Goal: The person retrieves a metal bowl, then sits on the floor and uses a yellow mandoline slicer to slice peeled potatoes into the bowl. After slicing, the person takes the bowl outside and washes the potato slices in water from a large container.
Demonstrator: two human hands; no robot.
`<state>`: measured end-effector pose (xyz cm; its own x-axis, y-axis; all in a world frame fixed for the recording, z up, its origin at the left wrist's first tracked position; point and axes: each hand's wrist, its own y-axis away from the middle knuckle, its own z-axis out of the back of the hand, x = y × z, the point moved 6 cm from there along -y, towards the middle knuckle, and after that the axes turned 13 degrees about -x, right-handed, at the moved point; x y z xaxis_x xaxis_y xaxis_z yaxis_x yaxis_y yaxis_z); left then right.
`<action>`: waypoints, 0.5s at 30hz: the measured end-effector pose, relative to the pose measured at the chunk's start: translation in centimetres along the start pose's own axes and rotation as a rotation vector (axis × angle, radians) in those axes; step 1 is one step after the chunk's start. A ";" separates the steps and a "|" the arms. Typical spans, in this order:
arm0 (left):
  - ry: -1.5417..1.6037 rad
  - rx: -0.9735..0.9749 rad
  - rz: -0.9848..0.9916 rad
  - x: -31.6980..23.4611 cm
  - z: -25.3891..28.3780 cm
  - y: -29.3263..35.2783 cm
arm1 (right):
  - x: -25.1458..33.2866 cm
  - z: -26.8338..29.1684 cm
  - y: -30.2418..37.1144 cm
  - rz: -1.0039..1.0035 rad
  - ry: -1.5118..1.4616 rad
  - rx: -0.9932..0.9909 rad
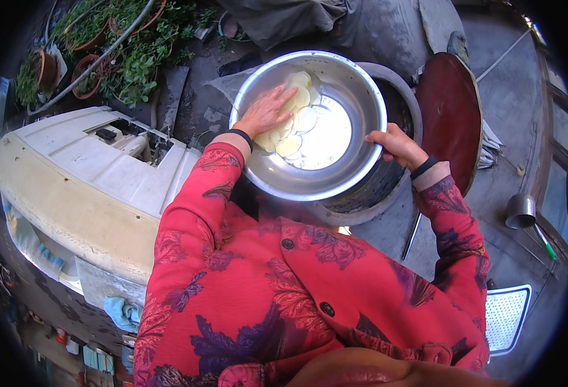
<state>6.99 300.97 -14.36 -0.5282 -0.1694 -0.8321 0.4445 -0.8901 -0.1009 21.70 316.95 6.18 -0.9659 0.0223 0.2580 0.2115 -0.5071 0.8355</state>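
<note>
So this person's got a big metal basin (363, 106) full of thin pale slices (306, 120), heaped toward the basin's left edge — bare metal shines on the right. Left hand (269, 111) is in over that pile, fingers loosely spread, not closed on anything I can see. Right hand (398, 146) has its fingers gripping the right edge. The basin overlaps a round grey container (405, 106) — can't tell if it's resting on it.
</note>
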 end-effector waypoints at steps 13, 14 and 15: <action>0.044 -0.133 -0.026 0.2 -0.2 -0.8 | 3.9 1.6 -0.5 -0.031 0.171 -0.006; 0.057 -0.137 -0.018 0.2 -0.3 -0.9 | 4.3 1.7 -0.4 -0.029 0.174 -0.016; 0.065 -0.129 -0.002 0.3 -0.4 -0.9 | 4.5 1.7 -0.3 -0.027 0.169 -0.006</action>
<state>6.77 301.93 -14.72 -0.4827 -0.1365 -0.8651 0.5353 -0.8278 -0.1680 17.50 318.66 7.92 -0.9826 -0.1094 0.1499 0.1850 -0.5135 0.8379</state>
